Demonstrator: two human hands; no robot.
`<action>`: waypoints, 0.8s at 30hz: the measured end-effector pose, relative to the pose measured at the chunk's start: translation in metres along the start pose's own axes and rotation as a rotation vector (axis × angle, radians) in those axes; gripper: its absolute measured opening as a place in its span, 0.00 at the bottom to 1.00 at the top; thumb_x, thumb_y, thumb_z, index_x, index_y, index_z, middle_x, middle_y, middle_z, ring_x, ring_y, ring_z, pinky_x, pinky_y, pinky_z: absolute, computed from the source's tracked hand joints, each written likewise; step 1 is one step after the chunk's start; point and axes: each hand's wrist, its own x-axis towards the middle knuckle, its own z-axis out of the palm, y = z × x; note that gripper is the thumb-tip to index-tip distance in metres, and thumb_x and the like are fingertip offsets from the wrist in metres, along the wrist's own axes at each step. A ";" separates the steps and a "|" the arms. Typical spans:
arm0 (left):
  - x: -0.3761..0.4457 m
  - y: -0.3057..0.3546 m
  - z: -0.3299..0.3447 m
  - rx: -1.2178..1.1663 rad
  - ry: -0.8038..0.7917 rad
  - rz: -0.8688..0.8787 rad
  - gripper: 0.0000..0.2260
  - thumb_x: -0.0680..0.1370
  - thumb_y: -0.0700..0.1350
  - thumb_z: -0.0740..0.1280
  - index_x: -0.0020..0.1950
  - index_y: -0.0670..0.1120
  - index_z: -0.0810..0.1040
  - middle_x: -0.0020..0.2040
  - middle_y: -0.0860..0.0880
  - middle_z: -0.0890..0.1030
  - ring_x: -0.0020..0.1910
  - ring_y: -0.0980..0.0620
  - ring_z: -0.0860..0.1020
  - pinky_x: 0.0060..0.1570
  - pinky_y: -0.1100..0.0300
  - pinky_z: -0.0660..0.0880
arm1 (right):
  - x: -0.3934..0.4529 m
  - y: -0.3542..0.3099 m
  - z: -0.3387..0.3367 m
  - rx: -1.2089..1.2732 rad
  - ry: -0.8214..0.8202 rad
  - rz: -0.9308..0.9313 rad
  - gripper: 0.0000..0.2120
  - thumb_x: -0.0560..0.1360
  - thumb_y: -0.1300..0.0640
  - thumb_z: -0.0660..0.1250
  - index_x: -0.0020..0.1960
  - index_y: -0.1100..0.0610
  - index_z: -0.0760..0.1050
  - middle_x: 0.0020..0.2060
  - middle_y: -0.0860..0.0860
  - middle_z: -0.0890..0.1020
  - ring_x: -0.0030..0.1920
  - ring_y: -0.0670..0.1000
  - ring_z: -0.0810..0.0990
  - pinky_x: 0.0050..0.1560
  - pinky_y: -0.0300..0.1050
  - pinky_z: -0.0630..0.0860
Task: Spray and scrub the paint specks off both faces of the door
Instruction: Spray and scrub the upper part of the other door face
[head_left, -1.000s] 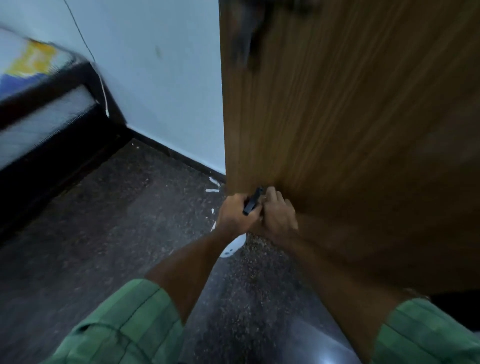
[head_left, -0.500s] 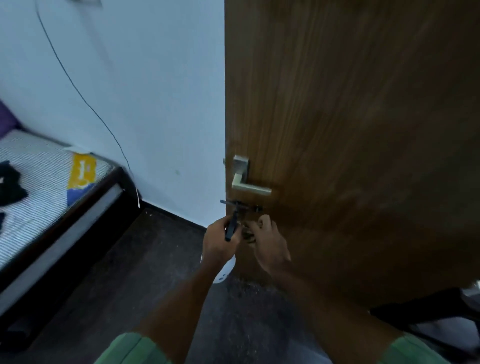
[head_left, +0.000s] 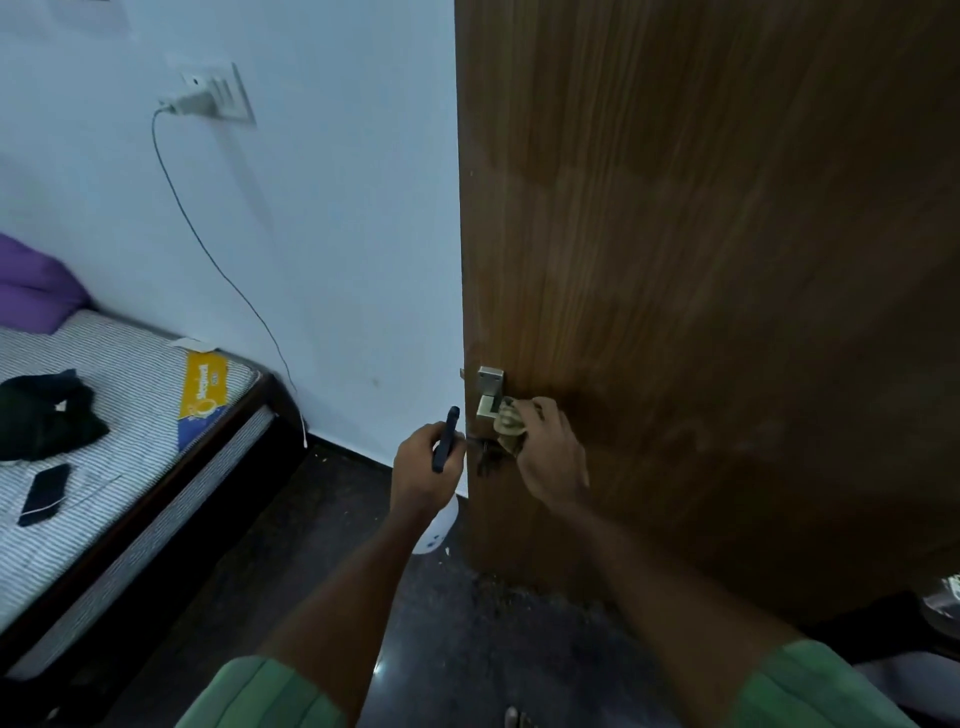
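A brown wooden door (head_left: 701, 260) fills the right half of the view, its free edge toward the wall. A silver lever handle (head_left: 490, 397) sits low on that edge, with dark keys (head_left: 485, 460) hanging just under it. My right hand (head_left: 545, 449) grips a crumpled beige cloth (head_left: 510, 423) and holds it against the handle. My left hand (head_left: 426, 460) grips a slim dark tool (head_left: 447, 439), upright, just left of the door edge. A white bottle (head_left: 439, 527) shows below my left wrist, mostly hidden.
A bed (head_left: 104, 441) with a striped mattress stands at the left, with a dark garment (head_left: 47, 415) and a phone (head_left: 44, 493) on it. A charger cable (head_left: 208, 249) hangs from a wall socket (head_left: 213, 96). The dark floor (head_left: 311, 571) shows paint flecks near the door.
The view has tilted up from the door's lower part. Both hands rose along the door edge; my right hand now has the cloth on the handle, and my hands have parted.
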 end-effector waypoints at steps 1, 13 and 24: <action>0.003 0.002 0.001 -0.005 -0.005 -0.003 0.08 0.80 0.51 0.69 0.41 0.55 0.77 0.33 0.54 0.77 0.32 0.51 0.77 0.34 0.53 0.74 | 0.006 -0.001 0.000 0.006 -0.021 0.024 0.24 0.81 0.63 0.62 0.75 0.52 0.69 0.70 0.54 0.72 0.67 0.56 0.73 0.60 0.54 0.77; 0.013 0.004 0.011 -0.128 -0.075 -0.033 0.03 0.82 0.50 0.69 0.48 0.56 0.80 0.42 0.51 0.83 0.40 0.46 0.83 0.41 0.38 0.83 | 0.037 -0.028 -0.006 0.047 -0.183 0.289 0.21 0.81 0.54 0.60 0.73 0.51 0.67 0.64 0.55 0.76 0.63 0.58 0.75 0.61 0.57 0.75; 0.015 -0.030 -0.047 -0.042 -0.276 0.244 0.08 0.82 0.46 0.69 0.61 0.49 0.81 0.52 0.52 0.83 0.49 0.49 0.82 0.52 0.51 0.83 | -0.023 -0.079 0.018 -0.006 0.092 0.561 0.15 0.83 0.49 0.58 0.64 0.54 0.75 0.58 0.55 0.79 0.58 0.57 0.77 0.54 0.52 0.75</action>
